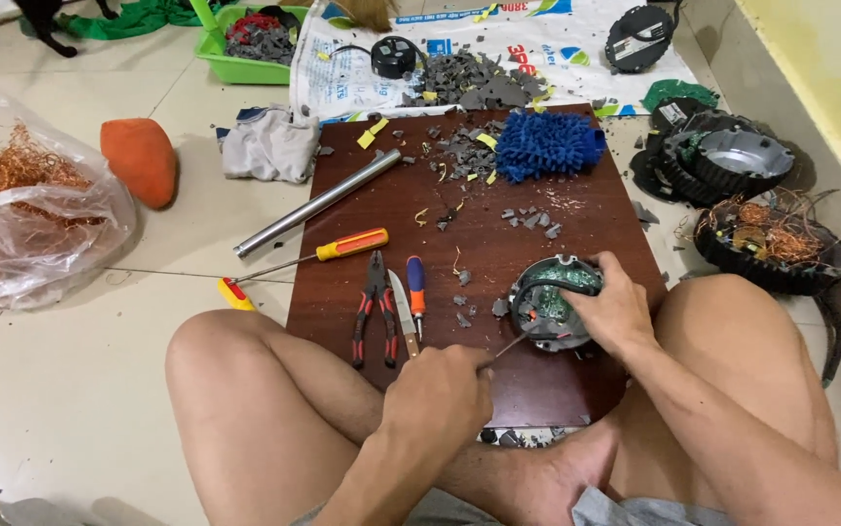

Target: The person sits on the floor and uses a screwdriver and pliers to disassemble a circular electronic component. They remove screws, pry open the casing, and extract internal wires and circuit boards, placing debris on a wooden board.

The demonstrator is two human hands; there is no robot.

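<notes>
L hand: my left hand [437, 390] is fisted round a thin tool [513, 343] — tip pokes into the motor [549, 302].
R hand: my right hand [615, 310] clamps the motor's right rim, fingers curled over the top edge.
Motor: round, dark casing w/ green board inside; sits on the board [498, 219], near its front right, just ahead of my knees.
Tools: pliers [373, 307], knife [403, 312] & a small blue-orange driver [416, 292] lie side by side on the board, left of the motor. Long orange driver [308, 258] half on the board, half on the floor. Steel tube [318, 203] crosses the back left corner at a slant.
Bits: grey chips [469, 151] scattered over the board's back half; blue mitt [549, 144] at the back edge.
Around: bag of copper wire [26, 195] far left, orange lump [140, 161] nr it, grey rag [269, 144], green tray [245, 44] at back, more casings [722, 161] to the right — one w/ copper wire in it.
</notes>
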